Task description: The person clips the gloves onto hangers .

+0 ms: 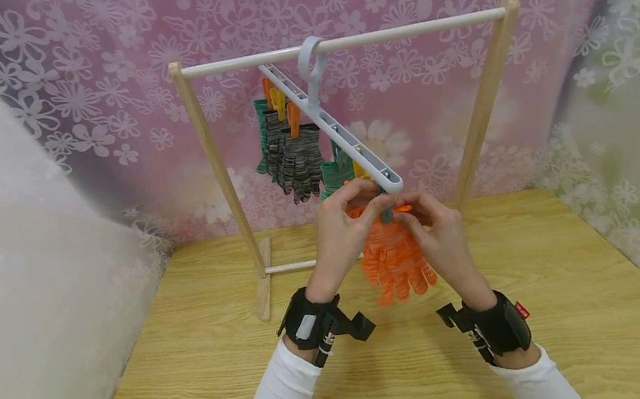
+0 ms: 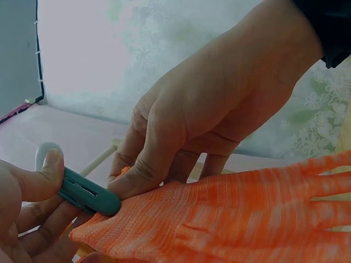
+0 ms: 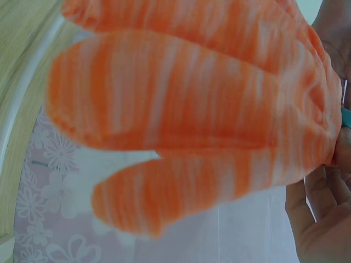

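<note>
An orange-and-white knitted glove [image 1: 394,263] hangs fingers down below the near end of a pale grey clip hanger [image 1: 342,134]. At its cuff is a dark green clothes peg [image 2: 88,192]. My left hand [image 1: 347,229] pinches this peg, thumb on its upper end and fingers beneath. My right hand [image 1: 442,235] pinches the glove's cuff right beside the peg's tip, as the left wrist view shows. In the right wrist view the orange glove [image 3: 164,93] fills the middle and covers most of the fingers behind it.
The hanger hooks over the white rod [image 1: 413,31] of a wooden rack [image 1: 224,171]. Black-and-grey gloves [image 1: 300,159] and green gloves [image 1: 337,174] hang from it by coloured pegs. A wood-grain table [image 1: 209,370] lies below, with flowered curtains [image 1: 118,44] around.
</note>
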